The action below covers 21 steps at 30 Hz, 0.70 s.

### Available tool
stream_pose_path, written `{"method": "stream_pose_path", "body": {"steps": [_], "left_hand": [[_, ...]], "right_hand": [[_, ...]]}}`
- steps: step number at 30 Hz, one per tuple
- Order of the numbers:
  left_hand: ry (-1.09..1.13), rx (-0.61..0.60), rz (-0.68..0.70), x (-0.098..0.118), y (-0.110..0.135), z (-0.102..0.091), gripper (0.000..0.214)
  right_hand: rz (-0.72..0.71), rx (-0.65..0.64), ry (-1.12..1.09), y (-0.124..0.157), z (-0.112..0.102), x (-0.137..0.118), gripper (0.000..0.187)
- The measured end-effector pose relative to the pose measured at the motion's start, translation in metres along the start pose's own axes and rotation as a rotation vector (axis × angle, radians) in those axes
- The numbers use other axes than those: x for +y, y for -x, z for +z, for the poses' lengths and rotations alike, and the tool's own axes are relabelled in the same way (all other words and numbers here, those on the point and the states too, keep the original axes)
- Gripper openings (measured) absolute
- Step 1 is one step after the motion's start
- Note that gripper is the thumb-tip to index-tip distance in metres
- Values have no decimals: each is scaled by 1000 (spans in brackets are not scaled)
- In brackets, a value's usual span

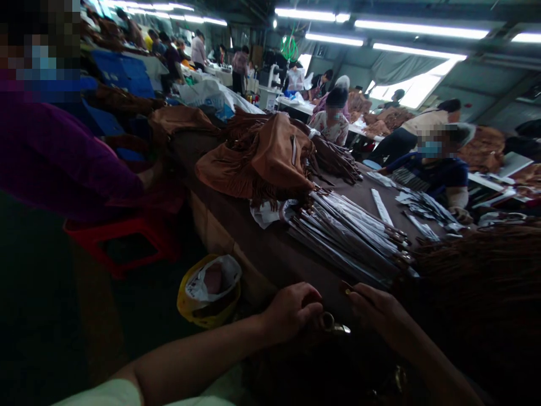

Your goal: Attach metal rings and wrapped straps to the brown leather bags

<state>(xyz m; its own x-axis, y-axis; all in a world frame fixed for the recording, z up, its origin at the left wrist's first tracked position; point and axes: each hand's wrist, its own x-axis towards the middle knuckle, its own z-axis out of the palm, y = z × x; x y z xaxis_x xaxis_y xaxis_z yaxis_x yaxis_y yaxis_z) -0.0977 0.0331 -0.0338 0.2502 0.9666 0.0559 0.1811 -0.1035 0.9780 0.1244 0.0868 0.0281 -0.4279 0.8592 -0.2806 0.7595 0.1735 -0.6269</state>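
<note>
One small metal ring (pixel 333 324) pinched in closed fingers of the left hand (pixel 291 313); right hand (pixel 376 310) fingers loosely open beside.

The left hand (pixel 291 313) ends a long forearm, bare up to a whitish short cloth sleeve (pixel 107 395) that shows at the bottom edge of the view, loose and slightly creased. The right hand (pixel 374 309) and its forearm are likewise uncovered. Whether that side has a sleeve cannot be told in the dim light.

Tan fringed bag (pixel 270 155); red stool (pixel 122 239); yellow bucket (pixel 209 290).
</note>
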Motion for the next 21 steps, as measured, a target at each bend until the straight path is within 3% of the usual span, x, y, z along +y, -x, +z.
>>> {"method": "stream_pose_path", "body": {"steps": [3, 7, 11, 16, 21], "left_hand": [[-293, -17, 168, 0, 14, 7, 41], [-490, -8, 191, -6, 18, 22, 51], [-504, -45, 201, -8, 19, 30, 39], [-454, -201, 291, -1, 29, 35, 43], [-438, -284, 144, -8, 35, 36, 40]], "right_hand": [[65, -42, -53, 11, -1, 11, 39], [84, -74, -50, 19, 10, 15, 41], [77, -62, -78, 23, 18, 14, 42], [92, -49, -128, 24, 24, 15, 43], [146, -157, -190, 27, 29, 10, 44]]}}
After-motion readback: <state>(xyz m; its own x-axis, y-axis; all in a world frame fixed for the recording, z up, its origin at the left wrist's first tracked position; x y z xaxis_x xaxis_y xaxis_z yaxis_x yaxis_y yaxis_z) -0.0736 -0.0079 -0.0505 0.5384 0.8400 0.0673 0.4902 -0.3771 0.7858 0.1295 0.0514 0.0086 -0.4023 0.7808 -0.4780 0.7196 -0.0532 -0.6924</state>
